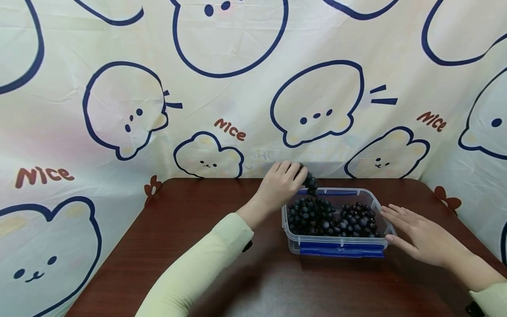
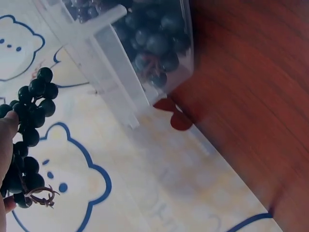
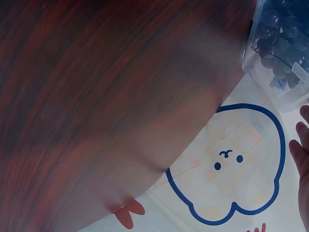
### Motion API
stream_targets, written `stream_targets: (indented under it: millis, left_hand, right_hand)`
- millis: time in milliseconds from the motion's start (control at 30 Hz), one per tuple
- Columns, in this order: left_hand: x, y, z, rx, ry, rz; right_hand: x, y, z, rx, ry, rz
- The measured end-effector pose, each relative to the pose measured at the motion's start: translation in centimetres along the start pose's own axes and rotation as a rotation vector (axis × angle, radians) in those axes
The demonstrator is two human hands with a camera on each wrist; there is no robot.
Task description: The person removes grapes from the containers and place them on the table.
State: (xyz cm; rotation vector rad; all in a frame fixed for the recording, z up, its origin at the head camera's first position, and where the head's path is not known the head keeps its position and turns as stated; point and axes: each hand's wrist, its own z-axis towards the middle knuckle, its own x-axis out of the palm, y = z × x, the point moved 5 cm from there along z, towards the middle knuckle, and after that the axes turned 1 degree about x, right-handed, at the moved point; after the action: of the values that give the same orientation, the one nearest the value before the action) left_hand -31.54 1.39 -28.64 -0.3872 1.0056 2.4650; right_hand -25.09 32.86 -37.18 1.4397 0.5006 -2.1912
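A bunch of dark grapes (image 1: pixel 310 181) hangs from my left hand (image 1: pixel 280 182), just above the back left part of a clear plastic box (image 1: pixel 334 240) with blue clips. In the left wrist view the fingers grip that bunch (image 2: pixel 34 116), and a brown stem shows at one end. More dark grapes (image 1: pixel 358 219) lie inside the box in two heaps. My right hand (image 1: pixel 421 235) rests against the box's right side with its fingers stretched out. Only fingertips of the right hand (image 3: pixel 301 145) appear in the right wrist view, beside the box (image 3: pixel 285 99).
The box stands on a dark red-brown wooden table (image 1: pixel 190 237). Behind the table and at both sides hangs a pale cloth (image 1: pixel 253 97) printed with blue cartoon outlines and the word "Nice". It meets the table's back edge.
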Motion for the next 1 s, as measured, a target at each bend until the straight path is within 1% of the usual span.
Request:
stream_targets:
  millis: [100, 333, 533, 667, 800, 1000]
  left_hand:
    - [0.0, 0.9, -0.5, -0.013, 0.016, 0.010]
    - [0.0, 2.8, -2.1, -0.051, 0.082, 0.011]
    - [-0.2, 4.2, -3.2, -0.099, 0.092, 0.005]
    - [-0.3, 5.0, -3.9, -0.130, 0.099, 0.015]
    - [0.0, 5.5, -4.7, -0.151, 0.115, 0.028]
    - [0.5, 6.0, -5.7, -0.163, 0.168, 0.056]
  right_hand:
    - [0.0, 0.0, 0.1, 0.000, 0.004, -0.008]
    - [-0.1, 0.1, 0.1, -0.001, 0.001, -0.018]
    - [-0.1, 0.0, 0.1, -0.002, 0.002, -0.022]
    - [-0.1, 0.0, 0.0, -0.006, -0.001, -0.024]
    - [0.0, 0.0, 0.0, -0.009, -0.001, -0.018]
    - [0.0, 0.1, 0.0, -0.015, -0.006, -0.024]
